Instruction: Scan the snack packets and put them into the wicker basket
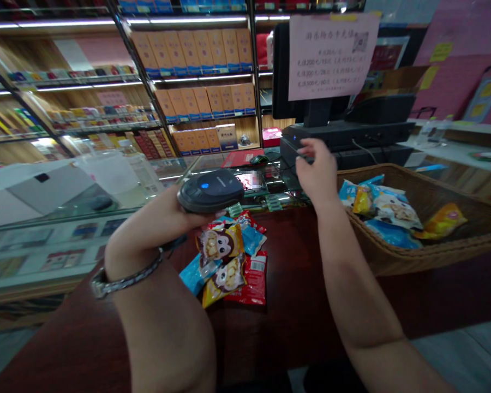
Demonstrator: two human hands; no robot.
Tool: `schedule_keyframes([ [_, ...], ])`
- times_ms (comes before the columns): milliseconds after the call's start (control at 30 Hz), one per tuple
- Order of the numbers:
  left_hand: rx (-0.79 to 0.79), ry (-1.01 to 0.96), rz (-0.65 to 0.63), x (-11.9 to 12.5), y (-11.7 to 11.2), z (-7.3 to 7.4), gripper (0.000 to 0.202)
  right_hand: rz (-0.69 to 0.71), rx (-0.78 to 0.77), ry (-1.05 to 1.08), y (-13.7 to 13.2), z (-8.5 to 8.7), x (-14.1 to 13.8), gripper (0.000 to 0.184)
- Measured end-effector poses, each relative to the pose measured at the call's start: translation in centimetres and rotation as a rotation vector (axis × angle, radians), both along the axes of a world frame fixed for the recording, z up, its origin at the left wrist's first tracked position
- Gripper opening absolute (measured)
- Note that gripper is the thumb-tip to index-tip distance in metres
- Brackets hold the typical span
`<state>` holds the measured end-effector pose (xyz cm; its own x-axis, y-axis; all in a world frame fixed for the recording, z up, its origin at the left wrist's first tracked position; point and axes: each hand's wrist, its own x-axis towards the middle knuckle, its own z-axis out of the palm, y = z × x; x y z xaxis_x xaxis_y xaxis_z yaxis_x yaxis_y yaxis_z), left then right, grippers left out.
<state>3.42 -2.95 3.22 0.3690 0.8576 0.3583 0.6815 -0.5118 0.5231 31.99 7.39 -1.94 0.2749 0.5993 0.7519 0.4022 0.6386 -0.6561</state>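
My left hand is closed around a dark barcode scanner with a small blue light on top; the scanner hides most of the fingers. Below it, on the dark red counter, lies a pile of small snack packets: a brown monkey-face packet, a yellow one, a red packet showing a barcode label, and blue ones. My right hand is raised in front of the black cash register base, fingers apart and bent, holding nothing visible. It is slightly blurred.
A brown woven basket with several blue and yellow packets stands at the right. A monitor bears a pink paper sign. A phone lies on the glass case. Boxes line the shelves behind.
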Motion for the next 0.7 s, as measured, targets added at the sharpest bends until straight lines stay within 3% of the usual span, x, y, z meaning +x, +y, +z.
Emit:
schedule_keyframes([
  [100,-0.040,-0.016,0.001,-0.2,0.0,-0.1,0.048,0.357,-0.145,-0.053,1.4,-2.4,-4.1,0.022],
  [200,-0.034,-0.018,0.008,-0.3,0.0,0.0,0.044,0.576,-0.184,-0.344,1.6,-5.3,-8.3,0.050],
  [300,-0.032,0.018,0.008,-0.4,0.0,0.1,0.022,0.766,-0.250,-0.607,0.4,-7.8,-11.8,0.077],
  [400,-0.026,0.022,0.006,-0.5,0.1,0.1,0.014,0.780,-0.298,-0.731,-1.4,-9.5,-14.5,0.089],
  [533,-0.010,0.002,0.012,-0.6,0.1,0.0,0.023,0.696,-0.317,-0.784,-2.7,-10.9,-16.4,0.097],
  [633,-0.018,0.004,0.023,-0.7,0.0,-0.1,0.026,0.714,-0.316,-0.684,-1.9,-11.0,-16.2,0.080],
  [700,-0.034,0.002,0.026,-0.7,-0.1,0.0,0.027,0.781,-0.377,-0.473,-0.8,-10.8,-15.4,0.070],
])
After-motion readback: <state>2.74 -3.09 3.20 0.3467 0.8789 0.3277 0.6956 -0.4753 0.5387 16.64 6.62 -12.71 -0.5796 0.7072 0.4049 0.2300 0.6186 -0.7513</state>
